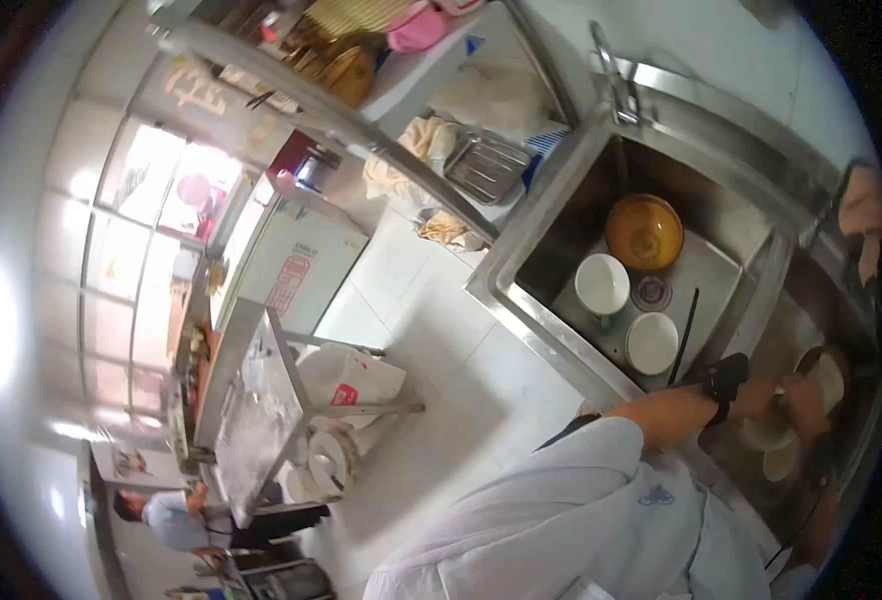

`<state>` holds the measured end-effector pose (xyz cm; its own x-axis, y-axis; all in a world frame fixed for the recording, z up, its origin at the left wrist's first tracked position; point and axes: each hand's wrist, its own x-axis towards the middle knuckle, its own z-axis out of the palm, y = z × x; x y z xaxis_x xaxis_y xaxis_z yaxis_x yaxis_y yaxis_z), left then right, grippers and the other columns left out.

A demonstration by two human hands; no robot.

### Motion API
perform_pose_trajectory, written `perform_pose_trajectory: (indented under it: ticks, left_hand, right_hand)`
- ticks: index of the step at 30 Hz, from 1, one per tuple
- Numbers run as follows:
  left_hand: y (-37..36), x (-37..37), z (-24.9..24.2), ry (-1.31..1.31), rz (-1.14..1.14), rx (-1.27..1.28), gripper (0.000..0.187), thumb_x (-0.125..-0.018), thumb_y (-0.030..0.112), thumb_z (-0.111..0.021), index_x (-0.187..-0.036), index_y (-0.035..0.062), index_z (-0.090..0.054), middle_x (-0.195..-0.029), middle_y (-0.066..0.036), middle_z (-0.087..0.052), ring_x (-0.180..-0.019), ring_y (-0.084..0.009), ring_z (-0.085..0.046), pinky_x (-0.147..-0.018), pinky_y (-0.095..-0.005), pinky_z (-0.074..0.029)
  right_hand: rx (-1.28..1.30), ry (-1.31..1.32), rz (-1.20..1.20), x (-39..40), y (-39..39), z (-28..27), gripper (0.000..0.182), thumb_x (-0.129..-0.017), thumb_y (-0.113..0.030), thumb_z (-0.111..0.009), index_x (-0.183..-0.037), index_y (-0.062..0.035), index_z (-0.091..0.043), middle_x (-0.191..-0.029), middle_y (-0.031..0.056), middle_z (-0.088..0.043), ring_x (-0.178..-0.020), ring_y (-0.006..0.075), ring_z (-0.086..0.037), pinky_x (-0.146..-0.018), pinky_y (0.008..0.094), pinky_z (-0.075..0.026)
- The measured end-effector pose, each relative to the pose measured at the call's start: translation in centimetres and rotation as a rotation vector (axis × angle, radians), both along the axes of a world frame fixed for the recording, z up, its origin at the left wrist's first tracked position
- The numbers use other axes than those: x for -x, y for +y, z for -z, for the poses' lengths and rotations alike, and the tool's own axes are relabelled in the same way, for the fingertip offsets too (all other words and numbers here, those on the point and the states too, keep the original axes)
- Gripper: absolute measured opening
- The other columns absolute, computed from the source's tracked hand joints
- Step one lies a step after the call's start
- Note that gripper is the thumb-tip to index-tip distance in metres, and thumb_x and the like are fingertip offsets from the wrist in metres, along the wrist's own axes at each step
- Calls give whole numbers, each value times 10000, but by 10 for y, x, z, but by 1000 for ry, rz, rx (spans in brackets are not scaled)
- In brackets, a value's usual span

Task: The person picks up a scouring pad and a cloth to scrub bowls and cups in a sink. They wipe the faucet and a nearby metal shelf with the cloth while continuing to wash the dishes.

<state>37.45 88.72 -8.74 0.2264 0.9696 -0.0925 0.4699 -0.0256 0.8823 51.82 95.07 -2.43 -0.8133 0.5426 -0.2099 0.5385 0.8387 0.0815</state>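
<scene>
In the right-hand basin, my left hand (757,398) has a black watch (727,384) on its wrist. Its fingers are curled around something too small to make out, close to my other hand. My right hand (809,408) reaches in from the lower right and grips a bowl (827,378) with a pale inside, tilted at the basin's far side. Below both hands lie a pale bowl (767,434) and a smaller round cup-like dish (779,462). Blur and the dark picture edge hide part of the fingers.
The left basin (701,265) holds an amber bowl (645,232), a white mug (602,284), a white bowl (652,343), a small glass dish (652,293) and a dark stick (683,335). A faucet (621,95) stands behind. Another person (176,515) stands by a metal table (271,400).
</scene>
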Motion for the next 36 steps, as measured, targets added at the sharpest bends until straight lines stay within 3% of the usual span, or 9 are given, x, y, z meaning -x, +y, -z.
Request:
perform_pose_trajectory:
  ticks: [7, 12, 15, 18, 22, 25, 27, 30, 36]
  left_hand:
    - [10, -13, 37, -57, -321, -116, 311, -606, 120, -625, -868, -16, -530, -851, -206, -553, -807, -349, -543, -670, -409, -428]
    - [-16, 50, -72, -89, -36, 233, 237, -631, 59, -587, -842, -27, -522, -854, -223, -538, -833, -353, -533, -696, -408, -424]
    - [10, -25, 20, -265, -626, 163, 182, -690, -29, -466, -870, -44, -485, -897, -236, -524, -885, -362, -515, -705, -410, -422]
    - [2, -34, 8, -452, -589, 172, 219, -724, -14, -430, -939, -42, -458, -913, -236, -515, -884, -362, -516, -713, -409, -420]
    - [-14, -41, -4, -642, -558, 224, 281, -775, 19, -379, -1050, -27, -410, -940, -244, -496, -868, -366, -518, -732, -405, -411]
    - [-26, -14, -40, -979, -383, 416, 330, -783, 43, -397, -1110, 4, -388, -972, -237, -486, -889, -364, -507, -740, -403, -412]
    - [-16, -11, -30, -583, -159, 119, 384, -739, 41, -481, -1113, 23, -394, -993, -224, -491, -910, -359, -501, -738, -405, -424]
    - [-13, 2, -78, -263, -192, 24, 432, -684, 31, -548, -1094, 26, -412, -987, -206, -505, -913, -355, -502, -737, -404, -435]
    - [-8, -37, -36, -137, -317, -97, 368, -690, 23, -524, -1043, 18, -421, -926, -230, -516, -881, -346, -526, -729, -403, -437]
  right_hand:
    - [33, 81, 43, 36, -6, -43, 139, -653, -33, -511, -790, -33, -537, -774, 133, -556, -699, 302, -555, -613, 378, -419]
    - [33, 374, 394, -27, 19, 44, 269, -648, -25, -526, -915, 11, -539, -878, 193, -558, -770, 326, -552, -673, 396, -423]
    - [665, 786, 816, -68, 10, 87, 317, -747, -91, -511, -1052, -8, -487, -943, 140, -549, -873, 265, -529, -754, 395, -406]
    - [1509, 1671, 1259, -52, -50, 80, 336, -803, -157, -468, -1115, -36, -431, -1050, 117, -498, -969, 227, -471, -808, 395, -394]
    - [1649, 1676, 1242, -75, -69, 104, 353, -809, -174, -453, -1133, -39, -416, -1087, 119, -469, -1005, 214, -443, -822, 390, -398]
    - [1513, 1591, 1029, -109, -41, 132, 358, -814, -168, -448, -1139, -21, -422, -1079, 121, -489, -979, 258, -471, -812, 388, -395]
    - [526, 1119, 1150, -90, -33, 68, 357, -790, -121, -452, -1126, -1, -437, -1066, 150, -510, -957, 302, -495, -805, 373, -393]
    - [103, 682, 769, -79, -35, 12, 368, -748, -54, -451, -1112, -4, -453, -1049, 177, -521, -942, 302, -515, -798, 354, -395]
    - [-53, 513, 455, -32, -41, -42, 433, -692, 1, -448, -1121, -59, -462, -1055, 154, -521, -961, 281, -513, -816, 351, -390]
